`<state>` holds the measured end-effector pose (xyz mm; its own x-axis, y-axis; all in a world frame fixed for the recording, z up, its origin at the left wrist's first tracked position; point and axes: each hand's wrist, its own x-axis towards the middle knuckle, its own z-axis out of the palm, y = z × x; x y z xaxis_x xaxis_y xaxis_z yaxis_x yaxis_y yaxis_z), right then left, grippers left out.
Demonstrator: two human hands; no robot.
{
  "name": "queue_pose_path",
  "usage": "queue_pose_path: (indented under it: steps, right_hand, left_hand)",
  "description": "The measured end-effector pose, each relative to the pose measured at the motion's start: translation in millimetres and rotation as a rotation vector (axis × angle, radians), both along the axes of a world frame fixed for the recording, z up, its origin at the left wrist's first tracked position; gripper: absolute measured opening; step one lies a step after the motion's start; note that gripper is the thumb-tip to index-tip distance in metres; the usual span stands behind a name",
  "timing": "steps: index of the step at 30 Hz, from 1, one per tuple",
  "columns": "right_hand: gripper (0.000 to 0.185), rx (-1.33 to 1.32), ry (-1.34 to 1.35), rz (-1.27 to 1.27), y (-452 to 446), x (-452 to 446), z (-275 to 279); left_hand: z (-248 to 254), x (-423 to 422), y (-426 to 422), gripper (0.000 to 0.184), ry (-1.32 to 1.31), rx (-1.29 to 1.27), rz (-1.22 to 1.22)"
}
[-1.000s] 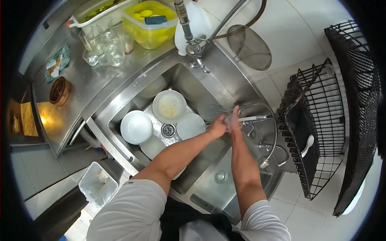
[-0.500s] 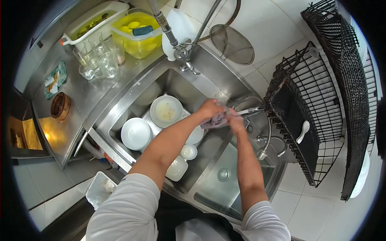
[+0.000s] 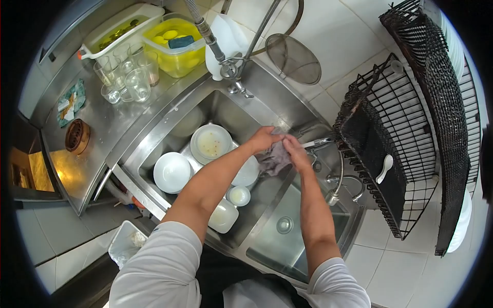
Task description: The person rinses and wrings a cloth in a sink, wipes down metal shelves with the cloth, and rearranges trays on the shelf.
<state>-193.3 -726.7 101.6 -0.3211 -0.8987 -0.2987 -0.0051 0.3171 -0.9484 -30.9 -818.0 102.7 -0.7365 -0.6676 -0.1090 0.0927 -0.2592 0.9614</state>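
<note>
A wet greyish-purple cloth (image 3: 276, 160) hangs from between my two hands, over the divider of a double sink. My left hand (image 3: 265, 139) pinches its upper edge from the left. From the right, my right hand (image 3: 296, 152) grips it, close to the metal faucet (image 3: 319, 142). Below and left, in the left basin, sit a bowl with murky liquid and bits (image 3: 211, 142), a white bowl (image 3: 173, 172), a small white cup (image 3: 239, 195) and a squarish white dish (image 3: 223, 216). My left forearm partly covers the dishes.
Glass mugs (image 3: 137, 83) and a yellow tub (image 3: 177, 55) stand on the steel counter at left. A mesh strainer (image 3: 293, 59) hangs on the wall. Black wire racks (image 3: 398, 115) are at right, one holding a white spoon (image 3: 384, 169). A white bin (image 3: 123, 246) stands lower left.
The cloth was bunched up between my hands and now hangs down, more spread out. My hands have shifted slightly, the right one less blurred.
</note>
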Motion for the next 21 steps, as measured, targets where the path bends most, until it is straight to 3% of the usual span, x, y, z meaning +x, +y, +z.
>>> queue_pose_path:
  steps: [4, 8, 10, 13, 17, 20, 21]
  right_hand:
    - [0.038, -0.229, 0.159, 0.211, 3.8, 37.2, 28.8]
    - [0.02, 0.046, 0.127, 0.276, -2.5, 6.6, 17.9]
    - [0.013, 0.087, 0.061, 0.281, -4.6, -1.1, 14.3]
    - [0.013, 0.08, -0.009, 0.013, -0.4, -3.5, 9.8]
    - [0.025, 0.0, 0.046, 0.061, -1.2, -33.2, -12.9]
    - [0.035, -0.087, 0.051, 0.175, -2.4, -12.4, 6.8]
    - [0.035, -0.103, 0.033, 0.21, -0.4, 6.3, 16.8]
  left_hand:
    - [-31.5, -32.3, -7.1, 0.025, -0.001, 0.085, 0.085]
    - [-11.2, -10.4, -9.3, 0.019, 0.04, 0.023, -0.078]
    - [-30.5, -13.7, -18.7, 0.019, 0.028, -0.085, -0.111]
    - [-26.4, -2.7, -24.0, 0.019, -0.093, -0.143, -0.115]
    - [-6.5, 4.3, -14.1, 0.016, -0.297, -0.356, -0.024]
    - [-1.5, -6.1, -4.7, 0.018, -0.128, -0.21, -0.062]
    - [4.0, -8.0, -2.4, 0.019, -0.154, -0.266, -0.065]
